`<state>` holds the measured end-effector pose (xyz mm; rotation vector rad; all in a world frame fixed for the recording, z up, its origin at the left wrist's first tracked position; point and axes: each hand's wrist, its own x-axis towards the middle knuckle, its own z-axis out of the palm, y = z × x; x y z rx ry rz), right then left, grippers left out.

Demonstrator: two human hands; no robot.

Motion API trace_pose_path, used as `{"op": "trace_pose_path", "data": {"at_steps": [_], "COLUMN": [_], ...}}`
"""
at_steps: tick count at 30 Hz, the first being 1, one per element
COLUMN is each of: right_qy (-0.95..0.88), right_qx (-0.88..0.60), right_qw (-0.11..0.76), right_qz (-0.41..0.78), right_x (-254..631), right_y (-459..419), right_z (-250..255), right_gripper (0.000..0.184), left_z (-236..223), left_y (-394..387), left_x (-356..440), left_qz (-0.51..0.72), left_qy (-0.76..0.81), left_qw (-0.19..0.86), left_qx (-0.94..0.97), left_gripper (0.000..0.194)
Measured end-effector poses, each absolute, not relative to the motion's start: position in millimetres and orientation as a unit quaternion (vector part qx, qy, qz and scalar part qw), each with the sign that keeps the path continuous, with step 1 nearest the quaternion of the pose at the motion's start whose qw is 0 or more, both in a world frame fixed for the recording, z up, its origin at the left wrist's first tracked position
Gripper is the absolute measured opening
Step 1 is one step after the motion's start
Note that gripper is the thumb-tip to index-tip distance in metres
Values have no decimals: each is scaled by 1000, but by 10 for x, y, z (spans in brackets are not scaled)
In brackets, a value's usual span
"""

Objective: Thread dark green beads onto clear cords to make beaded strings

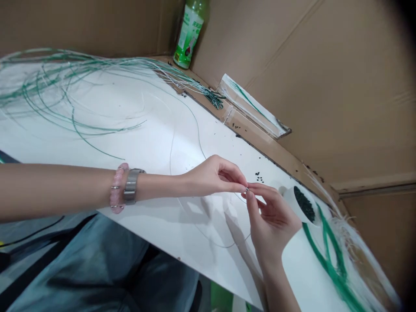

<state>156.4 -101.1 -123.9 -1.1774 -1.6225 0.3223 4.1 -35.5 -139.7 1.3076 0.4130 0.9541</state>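
My left hand point(216, 175) reaches in from the left, thumb and index finger pinched together. Its fingertips meet those of my right hand point(271, 216), which is also closed in a pinch. A tiny dark thing shows where the fingertips touch, too small to make out. A thin green thread point(197, 125) runs down to my left hand, and thin strands curve over the table below both hands. Just right of my right hand, a tilted white cup point(291, 200) holds many small dark beads point(304, 204). A few loose dark beads point(259, 177) lie above the fingertips.
Long green and white threads point(81, 65) spread across the white table point(156, 151), ending in a dark beaded bunch point(214, 99). A green bottle point(189, 37) stands in the cardboard corner. A white strip point(253, 106) leans at the back; more green strands point(329, 264) hang at right.
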Motion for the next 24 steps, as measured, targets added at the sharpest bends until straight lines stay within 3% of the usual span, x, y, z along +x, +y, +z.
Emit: {"op": "trace_pose_path", "data": {"at_steps": [14, 24], "right_qy": [-674, -734], "right_qx": [-500, -479], "right_qw": [522, 480], "right_qz": [152, -37], "right_x": [1545, 1563], "right_y": [-996, -998], "right_z": [-1224, -1177], "right_gripper": [8, 12], "left_z": [-1355, -1383], "left_y": [-390, -409], "left_x": [16, -3], "left_qz": [444, 472], "left_qy": [256, 277], "left_qw": [647, 569], "left_qx": [564, 614], "left_gripper": [3, 3]}}
